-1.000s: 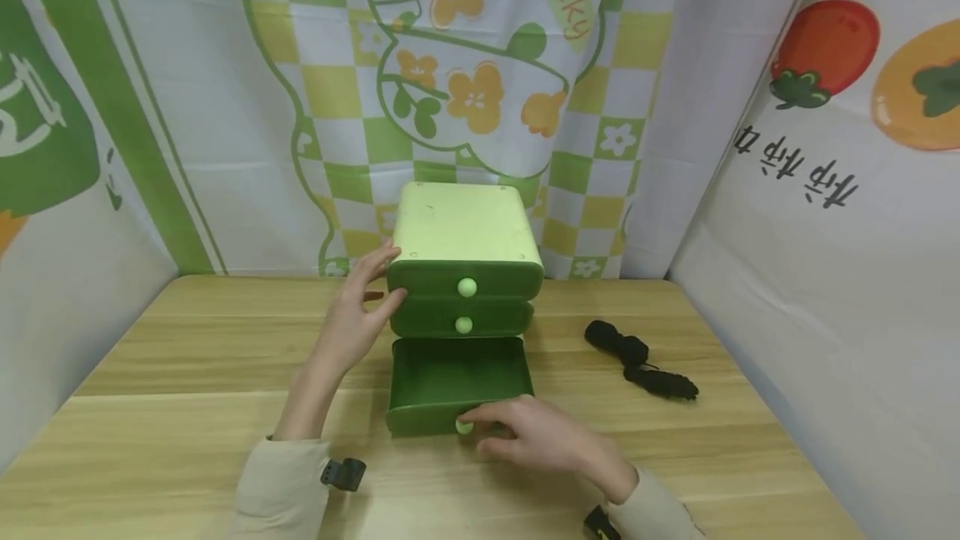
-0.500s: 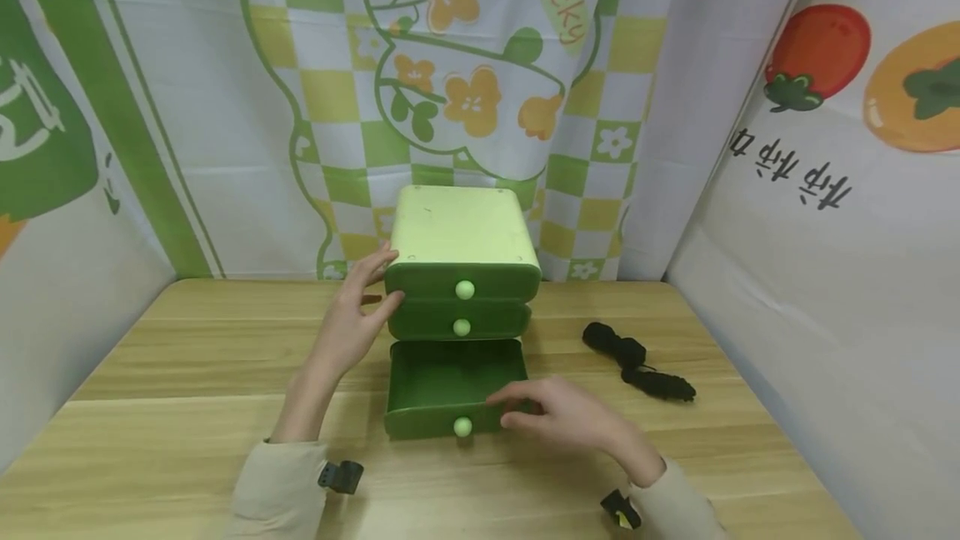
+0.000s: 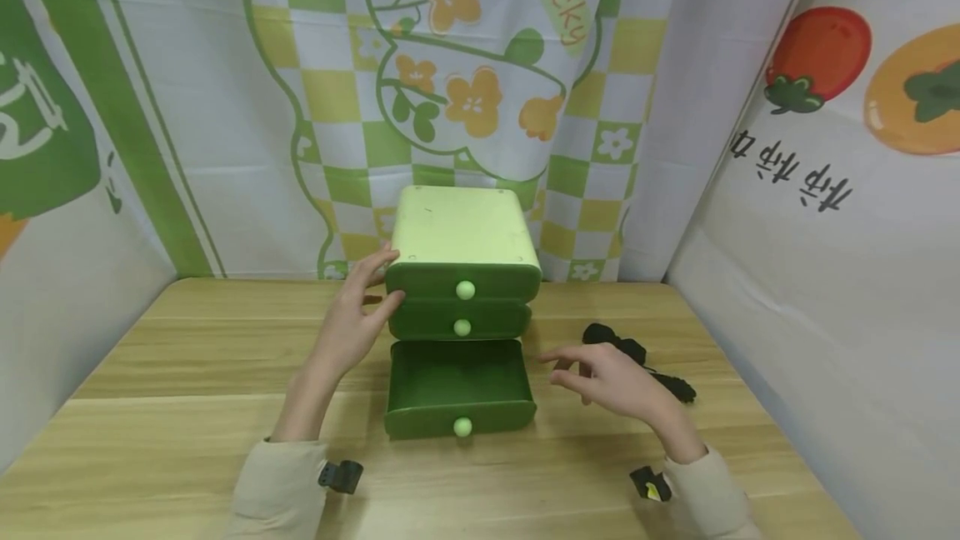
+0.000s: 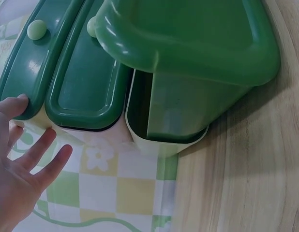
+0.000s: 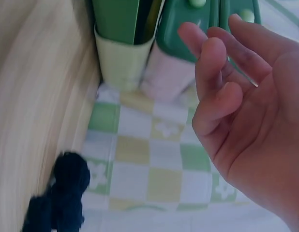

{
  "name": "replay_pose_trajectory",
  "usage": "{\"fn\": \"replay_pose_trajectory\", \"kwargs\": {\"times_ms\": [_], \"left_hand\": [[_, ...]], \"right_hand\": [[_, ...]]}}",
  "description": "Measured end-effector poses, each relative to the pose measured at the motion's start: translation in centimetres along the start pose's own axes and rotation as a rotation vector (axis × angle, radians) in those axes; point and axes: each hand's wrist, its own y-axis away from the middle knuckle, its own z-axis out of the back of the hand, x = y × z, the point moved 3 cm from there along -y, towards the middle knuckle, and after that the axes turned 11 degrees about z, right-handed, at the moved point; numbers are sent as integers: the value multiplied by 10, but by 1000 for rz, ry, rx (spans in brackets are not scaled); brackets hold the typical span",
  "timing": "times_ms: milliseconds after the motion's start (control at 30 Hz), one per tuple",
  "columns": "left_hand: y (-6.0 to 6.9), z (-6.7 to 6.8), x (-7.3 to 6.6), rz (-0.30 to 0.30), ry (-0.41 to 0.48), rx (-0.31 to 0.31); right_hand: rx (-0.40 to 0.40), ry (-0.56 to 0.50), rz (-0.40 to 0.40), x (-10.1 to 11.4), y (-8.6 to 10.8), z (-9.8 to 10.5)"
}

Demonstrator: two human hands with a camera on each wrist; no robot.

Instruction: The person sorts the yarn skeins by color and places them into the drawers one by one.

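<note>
A small cabinet with a pale green shell (image 3: 465,227) and three dark green drawers stands on the table. Its bottom drawer (image 3: 420,422) is pulled out, while the top drawer (image 3: 427,282) and middle drawer (image 3: 423,321) are closed. My left hand (image 3: 354,313) rests against the cabinet's left side; in the left wrist view its thumb touches the top drawer's edge, the other fingers spread. To the right of the pulled-out drawer, my right hand (image 3: 611,377) hovers with fingers loosely bent and holds nothing. Behind it lies a black, cord-like bundle (image 3: 600,333), partly hidden.
The wooden table (image 3: 187,407) ends at a printed curtain (image 3: 480,140) just behind the cabinet. White printed sheets hang on the left and right sides. Each wrist carries a small black device.
My right hand has let go of the bottom drawer's knob and moved right and back, toward the black bundle. The drawer remains out and my left hand stays at the cabinet's side.
</note>
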Motion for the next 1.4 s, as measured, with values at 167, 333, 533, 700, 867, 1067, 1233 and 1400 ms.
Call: {"fn": "replay_pose_trajectory", "kwargs": {"times_ms": [167, 333, 533, 700, 867, 1067, 1233, 1400], "left_hand": [[-1, 1, 1, 1, -9, -7], [-3, -2, 2, 2, -1, 5], [-3, -2, 1, 5, 5, -1], [-3, -2, 0, 12, -1, 0], [-2, -2, 0, 18, 5, 3], [-1, -1, -1, 17, 3, -1], [-1, -2, 0, 20, -5, 0], [-1, -1, -1, 27, -3, -5]], "right_hand": [[-43, 4, -53, -16, 5, 10], [-57, -21, -81, -32, 9, 13], [-103, -23, -143, -52, 17, 19], [-145, 42, -216, -70, 29, 30], [-138, 84, -254, -86, 40, 38], [-129, 51, -256, -96, 48, 42], [-123, 16, -240, -109, 55, 42], [-121, -49, -275, -124, 65, 43]]}}
